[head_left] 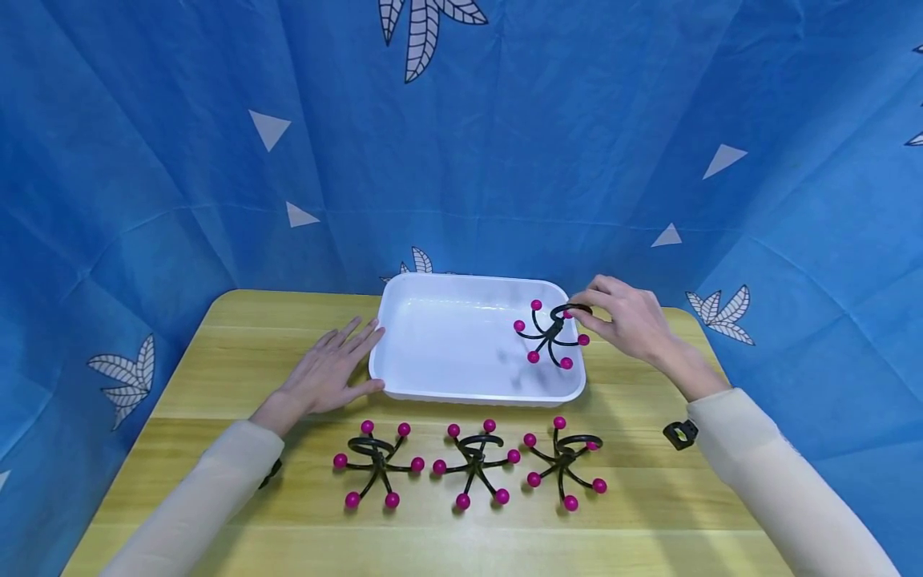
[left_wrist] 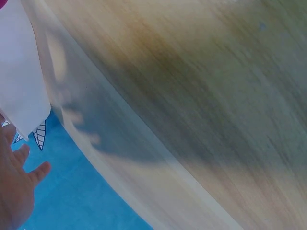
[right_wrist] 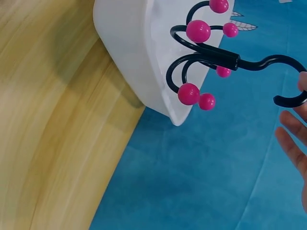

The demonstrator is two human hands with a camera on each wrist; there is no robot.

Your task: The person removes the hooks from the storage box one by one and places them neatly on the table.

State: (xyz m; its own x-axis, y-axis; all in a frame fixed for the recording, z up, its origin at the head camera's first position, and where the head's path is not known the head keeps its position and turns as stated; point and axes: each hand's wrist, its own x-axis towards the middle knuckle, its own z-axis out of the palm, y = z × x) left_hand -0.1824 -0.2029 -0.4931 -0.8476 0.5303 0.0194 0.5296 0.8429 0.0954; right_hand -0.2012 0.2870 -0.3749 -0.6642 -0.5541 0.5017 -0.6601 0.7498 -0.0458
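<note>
My right hand (head_left: 626, 316) pinches the curved top hook of a black hook hanger (head_left: 555, 328) with several arms tipped in pink balls. That hanger hangs over the right end of a white plastic tray (head_left: 447, 344). In the right wrist view the hanger's central stem (right_wrist: 223, 57) shows side-on, its top hook curling into the fingertips. Fingers spread, my left hand (head_left: 328, 370) rests at the tray's left rim, its fingertips right at the edge. In the left wrist view the left hand (left_wrist: 17, 182) shows beside the tray wall (left_wrist: 24, 81).
Three like hangers, the left one (head_left: 378, 461), the middle one (head_left: 473, 458) and the right one (head_left: 565, 461), stand in a row on the wooden table (head_left: 461, 549) in front of the tray. A blue patterned cloth (head_left: 490, 160) rises behind the table.
</note>
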